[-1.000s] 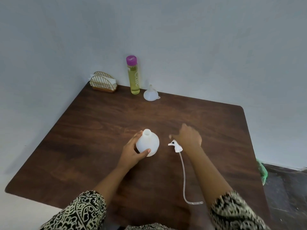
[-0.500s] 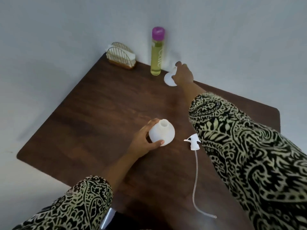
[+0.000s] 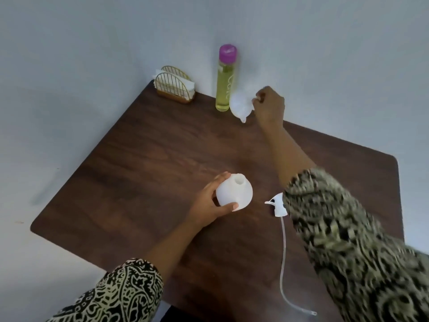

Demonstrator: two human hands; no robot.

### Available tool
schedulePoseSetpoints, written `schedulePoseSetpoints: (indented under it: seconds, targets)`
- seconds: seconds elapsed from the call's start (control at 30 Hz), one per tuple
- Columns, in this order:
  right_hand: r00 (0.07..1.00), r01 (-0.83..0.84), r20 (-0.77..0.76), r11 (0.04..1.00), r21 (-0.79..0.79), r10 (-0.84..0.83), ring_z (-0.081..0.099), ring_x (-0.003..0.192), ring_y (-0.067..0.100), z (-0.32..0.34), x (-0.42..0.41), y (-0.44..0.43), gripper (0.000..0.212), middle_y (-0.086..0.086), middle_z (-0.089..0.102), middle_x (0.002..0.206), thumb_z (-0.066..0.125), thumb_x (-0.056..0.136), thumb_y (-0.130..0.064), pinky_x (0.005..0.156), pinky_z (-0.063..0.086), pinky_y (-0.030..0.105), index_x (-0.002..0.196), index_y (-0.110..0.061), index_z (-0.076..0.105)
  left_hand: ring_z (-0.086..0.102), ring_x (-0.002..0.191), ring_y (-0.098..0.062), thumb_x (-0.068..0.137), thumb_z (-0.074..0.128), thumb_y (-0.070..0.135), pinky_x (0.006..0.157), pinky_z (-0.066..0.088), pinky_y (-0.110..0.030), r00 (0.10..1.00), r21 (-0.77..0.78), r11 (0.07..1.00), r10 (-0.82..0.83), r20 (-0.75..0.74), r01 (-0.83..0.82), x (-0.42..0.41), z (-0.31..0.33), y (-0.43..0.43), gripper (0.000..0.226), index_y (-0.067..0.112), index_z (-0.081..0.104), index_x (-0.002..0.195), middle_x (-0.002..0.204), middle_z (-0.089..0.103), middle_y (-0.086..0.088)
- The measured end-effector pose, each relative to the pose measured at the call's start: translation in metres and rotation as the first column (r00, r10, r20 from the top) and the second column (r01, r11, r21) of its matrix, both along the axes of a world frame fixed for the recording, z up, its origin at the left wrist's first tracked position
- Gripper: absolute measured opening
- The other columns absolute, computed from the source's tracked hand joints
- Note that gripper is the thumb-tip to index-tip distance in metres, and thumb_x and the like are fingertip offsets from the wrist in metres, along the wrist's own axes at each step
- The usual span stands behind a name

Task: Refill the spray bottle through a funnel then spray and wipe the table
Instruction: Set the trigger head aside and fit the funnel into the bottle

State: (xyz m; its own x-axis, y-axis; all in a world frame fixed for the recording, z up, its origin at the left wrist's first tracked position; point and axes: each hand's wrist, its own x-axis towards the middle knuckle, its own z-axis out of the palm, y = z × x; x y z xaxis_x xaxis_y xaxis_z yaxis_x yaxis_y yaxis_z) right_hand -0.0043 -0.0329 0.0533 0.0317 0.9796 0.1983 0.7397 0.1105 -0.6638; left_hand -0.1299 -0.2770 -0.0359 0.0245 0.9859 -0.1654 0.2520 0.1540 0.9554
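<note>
Tipped up now, funnel (image 3: 240, 105) pinched by right hand (image 3: 270, 105) — left hand (image 3: 206, 205) still grips spray bottle (image 3: 234, 191).

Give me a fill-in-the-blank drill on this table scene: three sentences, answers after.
1. The left hand grips the spray bottle, whose colour is ____.
2. The right hand holds the funnel beside the tall bottle with the ____ cap.
3. The detached spray head lies on the table, to the ____ of the spray bottle.
Missing words: white; purple; right.
</note>
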Motion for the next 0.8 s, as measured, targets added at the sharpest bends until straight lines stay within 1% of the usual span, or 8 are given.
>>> schedulePoseSetpoints:
  seconds: [0.1,0.17,0.23,0.37,0.47,0.53,0.6,0.8]
  targets:
    - [0.906,0.109,-0.403,0.992,-0.067,-0.127,0.068,0.085,0.022,0.028,0.015,-0.059,0.013,0.004,0.069,0.088,0.061,0.086,-0.015,0.083,0.054,0.031,0.097,-0.009,0.064,0.046,0.134,-0.017,0.056,0.085,0.052,0.104,0.049,-0.036,0.997,-0.094,0.994,-0.046,0.056,0.051,-0.007,0.008,0.004,0.084,0.057,0.043,0.129,0.149,0.042,0.014]
    - [0.699,0.07,-0.699,0.986,-0.148,-0.155,0.069,0.079,0.018,0.044,0.021,-0.104,0.008,0.003,0.067,0.084,0.064,0.087,-0.012,0.077,0.058,0.03,0.094,-0.01,0.063,0.034,0.141,-0.013,0.052,0.086,0.052,0.112,0.037,-0.035,0.997,-0.109,0.991,-0.08,0.005,0.08,-0.016,0.017,0.006,0.106,0.05,0.031,0.142,0.157,0.031,0.011]
    - [0.489,-0.01,-0.857,0.981,-0.193,-0.163,0.069,0.075,0.013,0.056,0.026,-0.143,0.004,0.004,0.066,0.084,0.064,0.088,-0.01,0.071,0.057,0.025,0.092,-0.011,0.064,0.024,0.141,-0.004,0.052,0.084,0.057,0.112,0.027,-0.026,0.999,-0.048,0.999,0.001,0.054,0.001,-0.023,0.035,0.006,0.115,0.045,0.022,0.148,0.158,0.023,0.014]
    - [0.295,-0.234,-0.926,0.922,-0.309,-0.236,0.066,0.069,0.011,0.063,0.036,-0.193,0.009,0.005,0.069,0.081,0.057,0.092,-0.01,0.066,0.058,0.024,0.096,-0.009,0.066,0.047,0.131,-0.003,0.067,0.067,0.074,0.103,0.041,-0.024,0.899,0.016,0.956,0.27,0.346,-0.293,-0.037,0.098,0.006,0.076,0.051,0.04,0.134,0.145,0.046,0.015]
    - [0.306,-0.385,-0.913,0.843,-0.376,-0.268,0.063,0.072,0.015,0.065,0.036,-0.208,0.015,0.007,0.069,0.08,0.053,0.093,-0.008,0.066,0.059,0.025,0.096,-0.006,0.067,0.066,0.11,-0.009,0.079,0.066,0.053,0.079,0.057,-0.023,0.927,-0.015,0.987,0.156,0.34,-0.161,-0.047,0.143,0.011,0.057,0.034,0.056,0.131,0.126,0.067,0.007]
    - [0.298,-0.416,-0.912,0.821,-0.39,-0.283,0.065,0.07,0.014,0.066,0.033,-0.214,0.015,0.009,0.068,0.08,0.053,0.093,-0.007,0.064,0.059,0.024,0.095,-0.006,0.067,0.071,0.098,-0.012,0.087,0.067,0.035,0.067,0.057,-0.022,0.951,-0.044,0.998,0.06,0.304,-0.049,-0.048,0.164,0.012,0.039,0.025,0.064,0.124,0.113,0.073,0.005]
    - [0.26,-0.428,-0.92,0.819,-0.381,-0.292,0.068,0.069,0.014,0.068,0.029,-0.22,0.012,0.011,0.069,0.08,0.054,0.092,-0.006,0.063,0.058,0.023,0.097,-0.005,0.066,0.073,0.086,-0.012,0.09,0.066,0.021,0.06,0.056,-0.023,0.956,-0.067,0.997,0.046,0.289,-0.028,-0.048,0.175,0.01,0.022,0.024,0.069,0.112,0.102,0.076,0.005]
    - [0.168,-0.438,-0.941,0.833,-0.338,-0.294,0.072,0.084,0.018,0.06,0.027,-0.237,0.014,0.014,0.073,0.092,0.055,0.089,0.0,0.07,0.059,0.026,0.1,-0.003,0.064,0.073,0.075,-0.017,0.089,0.067,0.01,0.055,0.059,-0.026,0.961,-0.217,0.976,0.083,0.262,-0.025,-0.05,0.183,0.01,0.015,0.021,0.069,0.099,0.099,0.075,-0.006]
